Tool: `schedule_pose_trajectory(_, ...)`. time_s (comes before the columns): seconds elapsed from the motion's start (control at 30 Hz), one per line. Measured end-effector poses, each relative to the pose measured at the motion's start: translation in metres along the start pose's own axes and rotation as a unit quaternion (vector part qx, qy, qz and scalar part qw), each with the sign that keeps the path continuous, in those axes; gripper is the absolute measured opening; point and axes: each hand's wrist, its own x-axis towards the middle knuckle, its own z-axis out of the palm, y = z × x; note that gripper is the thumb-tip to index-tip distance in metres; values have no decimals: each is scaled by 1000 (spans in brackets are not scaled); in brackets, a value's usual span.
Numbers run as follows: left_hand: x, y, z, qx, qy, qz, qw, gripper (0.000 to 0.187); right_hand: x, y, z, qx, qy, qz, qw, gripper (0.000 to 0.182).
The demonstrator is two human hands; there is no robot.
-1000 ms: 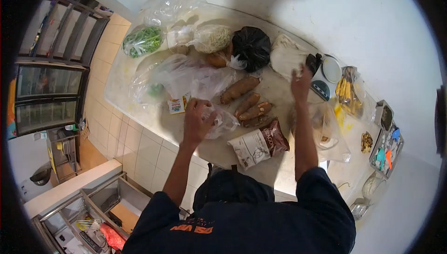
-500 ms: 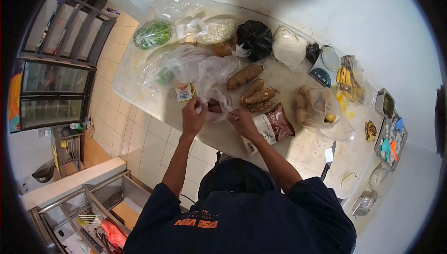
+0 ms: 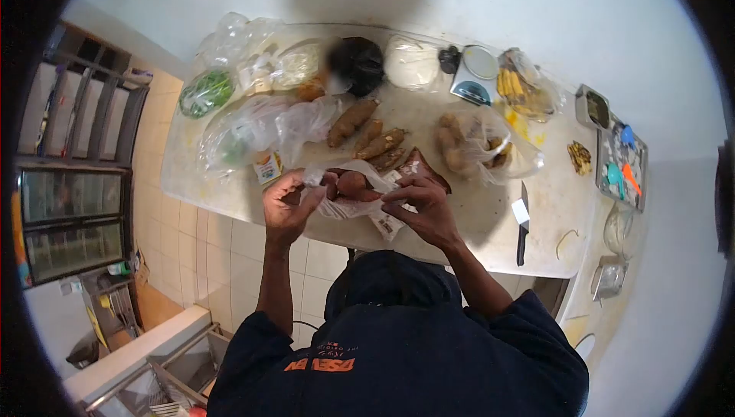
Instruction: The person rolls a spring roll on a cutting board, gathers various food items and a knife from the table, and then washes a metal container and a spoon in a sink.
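Note:
Between my hands is a clear plastic bag (image 3: 337,206), its mouth spread apart, with several reddish-brown sweet potatoes (image 3: 353,185) showing inside. My left hand (image 3: 285,207) grips the left side of the bag's rim. On the opposite side, my right hand (image 3: 423,209) pinches the rim between thumb and fingers. Under and behind the right hand lies a brown and white printed packet (image 3: 389,224), partly covered. Several cassava roots (image 3: 354,122) rest on the table just beyond the bag. A small yellow and white packet (image 3: 268,167) lies beyond my left hand.
The white table (image 3: 478,222) holds a bag of round brown tubers (image 3: 459,141), a kitchen scale (image 3: 472,88), bagged bananas (image 3: 521,92) and a black bag (image 3: 357,65). Bagged greens (image 3: 207,94) sit far left. A knife (image 3: 522,226) lies right, near the front edge; a tray of tools (image 3: 624,168) is beyond.
The bag has been lifted and drawn toward me, and its mouth now spreads wider, showing more sweet potatoes. Both hands have moved with it. The camera view has turned and shifted.

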Motion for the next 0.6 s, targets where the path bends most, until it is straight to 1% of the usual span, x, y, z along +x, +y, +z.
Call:
schedule_pose_trajectory(0.03,0,0,10,1,-30,-7,1000,14,-9,-4,-7,26,11,3,1000,29)
schedule_pose_trajectory(0.1,-2,-1,38,4,-87,-18,996,15,-24,-22,-12,142,50,93,984,39)
schedule_pose_trajectory(0.13,-2,2,54,48,-116,0,992,13,-31,-28,-12,201,66,136,968,44)
schedule_pose_trajectory(0.2,-2,9,89,123,-165,42,978,11,-43,-21,-13,169,53,136,975,53)
schedule_pose_trajectory(0.23,-3,8,99,125,-163,43,978,11,-47,-14,-12,154,44,135,978,57)
schedule_pose_trajectory(0.27,-4,5,107,126,-160,45,978,12,-48,-6,-10,148,61,112,981,64)
schedule_pose_trajectory(0.3,-6,3,112,128,-156,45,978,12,-48,-8,-12,87,90,80,989,66)
schedule_pose_trajectory(0.33,-8,0,115,75,-139,-1,987,13,-48,-11,-13,27,119,48,991,68)
schedule_pose_trajectory(0.37,-7,-2,118,70,-132,14,989,13,-47,-13,-14,-33,148,16,988,71)
schedule_pose_trajectory(0.43,-2,-5,125,62,-117,44,990,14,-43,-24,-22,-145,102,25,984,65)
schedule_pose_trajectory(0.47,2,-4,129,82,-133,80,984,14,-42,-26,-26,-200,77,31,976,62)
schedule_pose_trajectory(0.53,19,-2,137,120,-165,150,967,15,-32,-1,-37,-201,103,10,974,50)
schedule_pose_trajectory(0.57,26,-6,139,124,-164,129,970,16,-25,14,-44,-202,115,1,973,45)
schedule_pose_trajectory(0.6,31,-15,140,127,-163,105,973,16,-19,24,-54,-241,107,-8,965,36)
